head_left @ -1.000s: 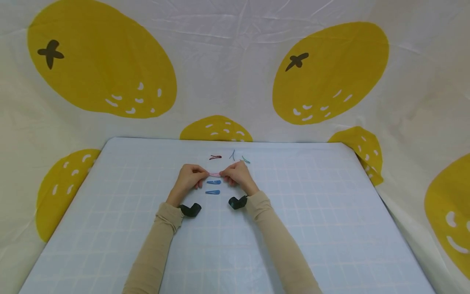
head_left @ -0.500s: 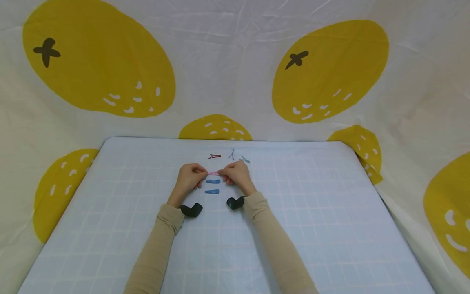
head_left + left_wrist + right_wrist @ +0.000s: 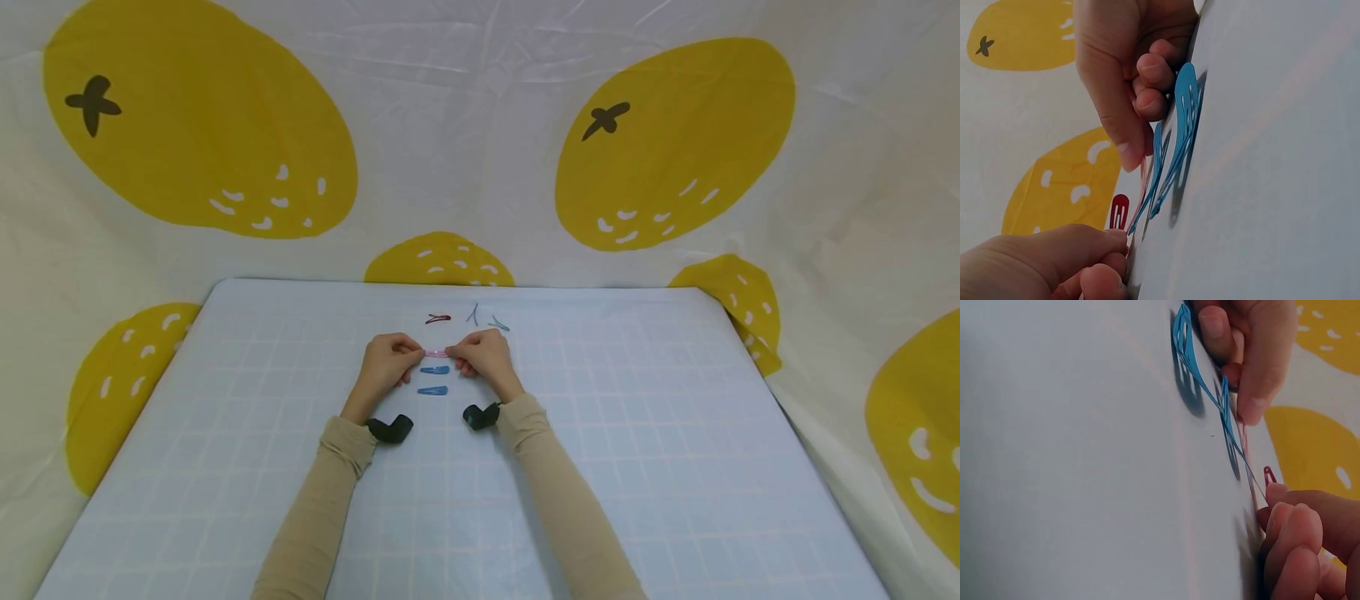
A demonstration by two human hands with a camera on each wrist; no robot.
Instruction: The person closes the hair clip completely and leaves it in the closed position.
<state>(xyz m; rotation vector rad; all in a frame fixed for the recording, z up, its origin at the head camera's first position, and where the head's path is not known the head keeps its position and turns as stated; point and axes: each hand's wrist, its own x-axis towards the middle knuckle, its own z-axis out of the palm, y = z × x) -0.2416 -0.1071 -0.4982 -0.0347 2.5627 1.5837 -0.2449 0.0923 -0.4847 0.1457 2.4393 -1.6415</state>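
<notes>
- Currently, pink snap hair clip (image 3: 437, 354) sits lengthwise between the two hands, above the middle of the table toward the far edge; can't tell if it touches the surface.
- Left hand (image 3: 386, 367): thumb and index closed together, pinching the clip's left end; other fingers curled under.
- Right hand (image 3: 487, 358): same pinch on the clip's right end, other fingers curled.
- Upper blue snap clip (image 3: 435, 370) just on the person's side of the pink one, roughly parallel.
- Lower blue snap clip (image 3: 432, 391) nearer the person again, also roughly parallel; slotted and bowed in the wrist views.
- Beyond the hands: dark red clip (image 3: 438, 318), V-shaped blue-grey clip (image 3: 472, 314), teal clip (image 3: 498, 323), all apart.
- Black wrist devices: left (image 3: 391, 429), right (image 3: 481, 416).
- Beige sleeves (image 3: 315, 517) on both arms.
- Table (image 3: 675, 417) has a pale blue cover with a white grid.
- White backdrop (image 3: 457, 125) behind, with big yellow oval prints (image 3: 202, 117).
</notes>
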